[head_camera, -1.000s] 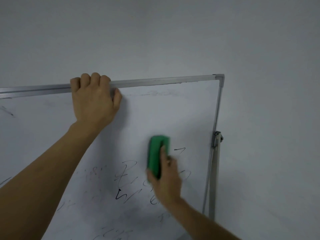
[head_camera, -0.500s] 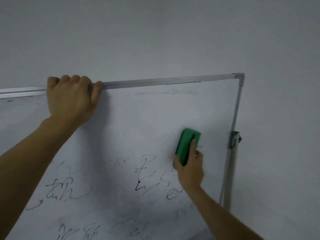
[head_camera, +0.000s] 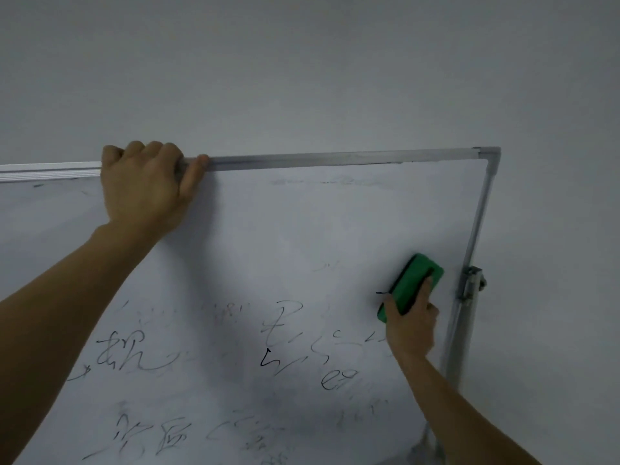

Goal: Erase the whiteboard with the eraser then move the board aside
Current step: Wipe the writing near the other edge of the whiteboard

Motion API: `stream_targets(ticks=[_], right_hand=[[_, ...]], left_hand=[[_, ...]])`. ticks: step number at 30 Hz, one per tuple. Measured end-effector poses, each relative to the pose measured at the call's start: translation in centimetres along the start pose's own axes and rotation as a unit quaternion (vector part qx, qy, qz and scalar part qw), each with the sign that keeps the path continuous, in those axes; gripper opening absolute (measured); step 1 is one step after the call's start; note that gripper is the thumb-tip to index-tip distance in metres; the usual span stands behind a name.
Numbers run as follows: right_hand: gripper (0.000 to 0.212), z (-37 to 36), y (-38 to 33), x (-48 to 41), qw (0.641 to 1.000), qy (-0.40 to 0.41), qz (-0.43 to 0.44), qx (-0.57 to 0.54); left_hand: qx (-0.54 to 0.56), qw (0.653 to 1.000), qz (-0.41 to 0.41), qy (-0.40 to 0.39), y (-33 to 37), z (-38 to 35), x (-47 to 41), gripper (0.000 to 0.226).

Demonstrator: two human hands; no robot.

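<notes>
The whiteboard's top frame rail is gripped by the left hand, fingers curled over it. A green eraser is held flat against the whiteboard by the right hand, near its right edge. Black marker writing is seen below the eraser.

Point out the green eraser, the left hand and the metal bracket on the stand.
green eraser [head_camera: 407, 283], head view: its green back.
left hand [head_camera: 144, 189], head view: back of the hand gripping the whiteboard [head_camera: 302, 229].
metal bracket [head_camera: 472, 283], head view: middle of the fitting.
</notes>
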State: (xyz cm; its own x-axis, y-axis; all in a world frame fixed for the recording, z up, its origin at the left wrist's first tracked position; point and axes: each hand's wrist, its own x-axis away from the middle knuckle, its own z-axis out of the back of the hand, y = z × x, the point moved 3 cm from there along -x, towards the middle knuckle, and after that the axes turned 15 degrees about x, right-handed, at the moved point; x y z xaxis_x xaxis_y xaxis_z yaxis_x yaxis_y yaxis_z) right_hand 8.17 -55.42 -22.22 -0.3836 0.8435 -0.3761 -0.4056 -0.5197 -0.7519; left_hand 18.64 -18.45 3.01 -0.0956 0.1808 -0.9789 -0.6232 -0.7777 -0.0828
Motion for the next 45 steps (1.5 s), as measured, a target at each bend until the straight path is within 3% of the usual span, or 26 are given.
stream_targets(ticks=[4, 7, 9, 11, 14, 17, 19, 22, 25, 27, 29, 31, 34, 36, 38, 40, 42, 45], right_hand=[[0.088, -2.8, -4.1, 8.5, 0.985, -0.006, 0.173, 0.003], [0.086, -3.0, -4.7, 11.2, 0.939, -0.023, 0.333, 0.075], [0.088, -2.3, -3.7, 9.0, 0.905, 0.012, 0.404, 0.135], [0.093, -0.8, -2.9, 5.4, 0.916, 0.038, 0.366, 0.158], [0.096, 1.3, -2.5, 0.5, 0.986, 0.027, 0.154, 0.06], [0.096, 0.1, -4.8, 2.6, 0.999, 0.0, 0.019, -0.04], [0.096, -1.8, -7.0, 7.6, 0.997, -0.012, 0.062, -0.032], [0.094, -4.2, -9.5, 16.0, 0.969, -0.039, 0.234, 0.065], [0.089, -4.0, -9.1, 15.6, 0.942, -0.022, 0.312, 0.118], [0.09, -2.2, -8.2, 11.1, 0.968, 0.013, 0.223, 0.115], [0.094, -0.1, -7.0, 6.1, 0.998, -0.004, 0.041, 0.048], [0.094, 0.5, -7.1, 4.2, 0.998, -0.016, -0.065, -0.003], [0.097, -1.5, -9.4, 7.8, 0.999, -0.012, -0.03, -0.023], [0.099, -3.6, -11.2, 13.6, 0.995, -0.031, 0.089, 0.031], [0.097, -5.0, -11.9, 19.1, 0.968, -0.057, 0.222, 0.101], [0.092, -5.6, -10.5, 20.8, 0.941, -0.054, 0.296, 0.154], [0.092, -4.8, -8.6, 18.4, 0.948, -0.05, 0.27, 0.163], [0.093, -2.7, -4.3, 10.5, 0.992, -0.054, 0.073, 0.092]], left_hand=[[-0.011, 1.0, 0.018, 0.02, 0.3, -0.6, -0.2, 0.061], [-0.007, 0.999, 0.039, 0.033, 0.3, -0.5, -0.2, 0.062], [-0.01, 0.999, 0.042, 0.029, 0.2, -0.4, -0.2, 0.061], [-0.005, 0.999, 0.037, 0.028, 0.0, -0.3, -0.1, 0.059], [0.001, 0.999, 0.027, 0.03, 0.2, -0.5, -0.1, 0.057], [0.006, 0.999, 0.013, 0.031, 0.8, -0.8, -0.3, 0.056], [0.009, 0.999, 0.0, 0.032, 0.8, -0.9, -0.3, 0.055], [0.014, 0.999, -0.014, 0.034, -0.1, -0.6, -0.1, 0.053], [0.028, 0.998, -0.034, 0.04, -1.1, -0.2, 0.2, 0.051], [0.038, 0.998, -0.042, 0.038, -1.6, 0.0, 0.4, 0.05], [0.043, 0.997, -0.044, 0.041, -1.9, 0.3, 0.4, 0.049], [0.051, 0.997, -0.044, 0.039, -1.8, 0.4, 0.4, 0.049], [0.05, 0.998, -0.029, 0.04, -1.5, 0.1, 0.3, 0.048], [0.047, 0.998, -0.015, 0.045, -1.5, 0.0, 0.2, 0.048], [0.049, 0.998, -0.01, 0.049, -1.4, 0.1, 0.1, 0.048], [0.056, 0.997, -0.013, 0.046, -1.4, 0.1, 0.2, 0.05], [0.067, 0.997, -0.01, 0.039, -1.5, 0.1, 0.4, 0.051], [0.075, 0.997, -0.013, 0.025, -1.7, 0.2, 0.6, 0.052]])
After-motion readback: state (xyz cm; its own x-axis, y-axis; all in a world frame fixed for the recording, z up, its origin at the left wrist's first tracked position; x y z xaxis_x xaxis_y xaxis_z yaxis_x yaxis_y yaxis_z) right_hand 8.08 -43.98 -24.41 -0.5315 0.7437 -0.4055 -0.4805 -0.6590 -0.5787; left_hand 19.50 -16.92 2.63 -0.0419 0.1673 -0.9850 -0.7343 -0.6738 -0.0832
